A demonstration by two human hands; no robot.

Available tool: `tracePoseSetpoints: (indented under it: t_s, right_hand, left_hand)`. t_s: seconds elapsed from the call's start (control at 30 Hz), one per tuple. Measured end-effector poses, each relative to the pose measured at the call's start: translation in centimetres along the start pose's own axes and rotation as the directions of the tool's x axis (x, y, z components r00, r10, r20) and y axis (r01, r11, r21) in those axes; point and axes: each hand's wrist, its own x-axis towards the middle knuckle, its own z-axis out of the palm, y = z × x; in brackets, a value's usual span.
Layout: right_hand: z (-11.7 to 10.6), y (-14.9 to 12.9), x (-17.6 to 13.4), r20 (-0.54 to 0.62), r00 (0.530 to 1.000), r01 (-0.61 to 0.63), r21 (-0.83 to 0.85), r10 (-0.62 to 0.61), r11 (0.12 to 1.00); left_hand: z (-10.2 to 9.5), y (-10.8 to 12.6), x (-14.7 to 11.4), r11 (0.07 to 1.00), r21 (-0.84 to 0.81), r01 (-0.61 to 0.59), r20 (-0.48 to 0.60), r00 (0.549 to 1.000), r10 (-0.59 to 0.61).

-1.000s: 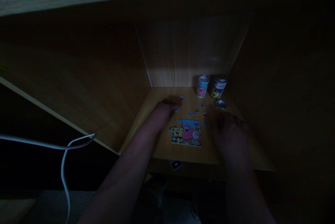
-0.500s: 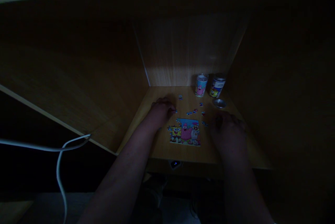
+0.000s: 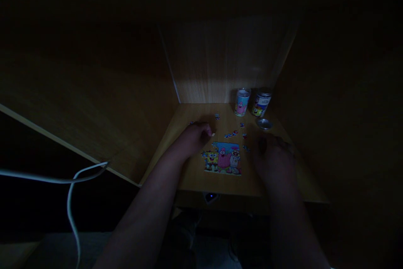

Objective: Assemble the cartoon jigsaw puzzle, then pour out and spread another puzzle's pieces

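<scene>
Seen from beside the person, the back panel closes off the far edge of the bench; light is poor. A white cable hangs to the left, apart from the work.

Right hand: resting by the bench's right side, fingers curled in; whether they hold anything cannot be told. Left hand: thumb and fingers pinched together on a small pale piece, seemingly tip-held because it is so slight.

The puzzle, part-assembled with a stepped upper-left edge, lies flat between the forearms, presumably so either hand can reach it.

Left can and right can stand upright at the rear, likely to leave working room. The lid lies flat before the right can.

A joined strip sits just above the puzzle. Loose pieces are spread around it, apparently for easy viewing. Smallest noted: the pale piece, above the puzzle's stepped corner.
</scene>
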Motion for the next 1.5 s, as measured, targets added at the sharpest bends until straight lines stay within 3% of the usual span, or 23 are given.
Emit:
tracePoseSetpoints:
  t_s: [0.17, 0.73, 0.9, 1.13, 1.27, 1.5]
  right_hand:
    - [0.1, 0.1, 0.0, -0.016, 1.000, 0.017, 0.023, -0.017, 1.000]
    - [0.4, 0.3, 0.1, -0.007, 1.000, 0.022, 0.035, -0.021, 0.999]
    - [0.3, 0.3, 0.0, -0.004, 0.999, 0.041, 0.052, -0.040, 0.998]
    - [0.4, 0.3, 0.1, -0.016, 0.999, 0.035, 0.036, -0.034, 0.999]
    - [0.4, 0.3, 0.2, 0.004, 0.999, 0.047, 0.046, -0.048, 0.998]
    - [0.3, 0.3, 0.1, -0.009, 0.999, 0.053, 0.046, -0.052, 0.998]
  left_hand:
    - [0.1, 0.0, -0.1, 0.980, -0.190, -0.057, -0.038, 0.998, 0.051]
    - [-0.1, 0.7, -0.7, 0.920, -0.391, 0.013, -0.025, 0.999, -0.025]
    - [-0.4, 1.3, -0.5, 0.888, -0.456, 0.059, -0.040, 0.995, -0.086]
    - [-1.2, 2.4, -0.9, 0.733, -0.655, 0.181, -0.035, 0.963, -0.269]
    - [-1.2, 2.3, -0.9, 0.703, -0.688, 0.181, -0.038, 0.958, -0.284]
    - [-0.5, 1.4, -0.6, 0.739, -0.653, 0.163, -0.034, 0.969, -0.244]
